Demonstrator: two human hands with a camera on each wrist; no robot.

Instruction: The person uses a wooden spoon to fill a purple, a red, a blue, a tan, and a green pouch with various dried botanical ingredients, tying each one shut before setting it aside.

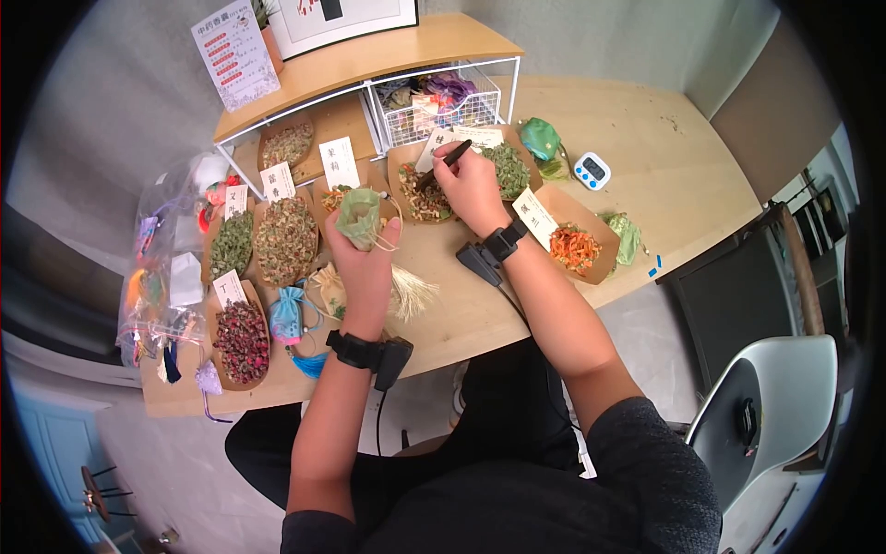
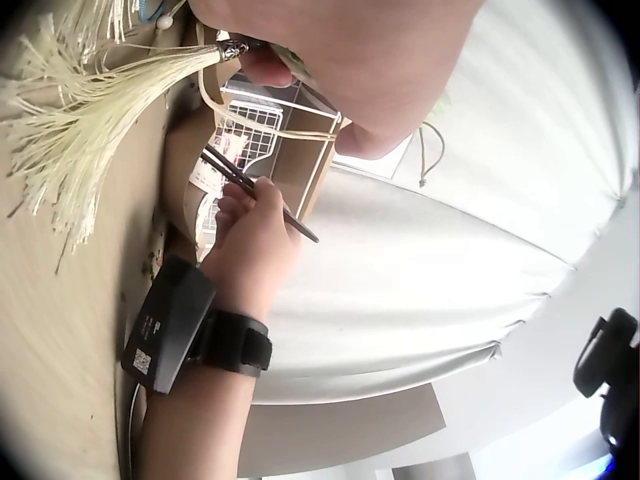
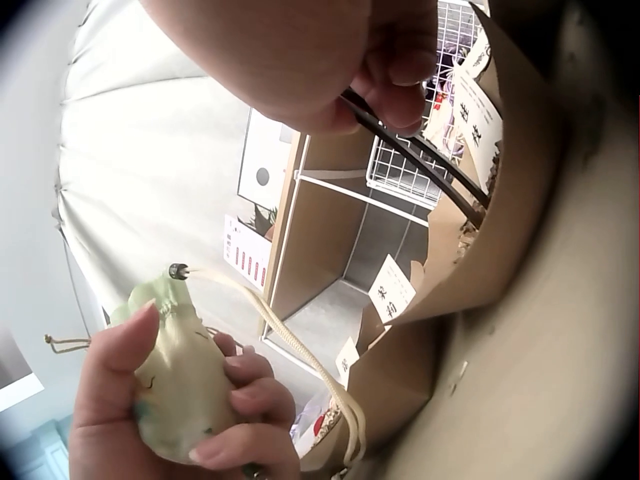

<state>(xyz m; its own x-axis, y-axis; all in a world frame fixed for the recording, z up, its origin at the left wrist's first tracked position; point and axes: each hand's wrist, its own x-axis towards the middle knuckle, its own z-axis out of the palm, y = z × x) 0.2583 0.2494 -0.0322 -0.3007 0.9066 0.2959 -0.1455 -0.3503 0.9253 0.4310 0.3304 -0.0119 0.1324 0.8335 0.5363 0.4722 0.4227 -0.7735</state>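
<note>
Clamped on black sticks [image 1: 446, 166] in right hand [image 1: 472, 187], fingers curled, palm turned down. Clamped round green pouch [image 1: 357, 222] in left hand [image 1: 362, 263], thumb on one side, fingers on the other. Running up-left in head view with right forearm, near straight up with left. Pointing sticks down-left in head view, long axis diagonal, tips in at herbs [image 1: 429, 205] in brown tray [image 1: 396, 175]. Holding pouch just left of that tray, neck up and rounded body down in right wrist view, long axis near vertical there. Can't tell if mouth is open. Looping out of pouch with pale cord [image 3: 287, 342]. Lying right of left wrist: pale tassel [image 1: 413, 293]
</note>
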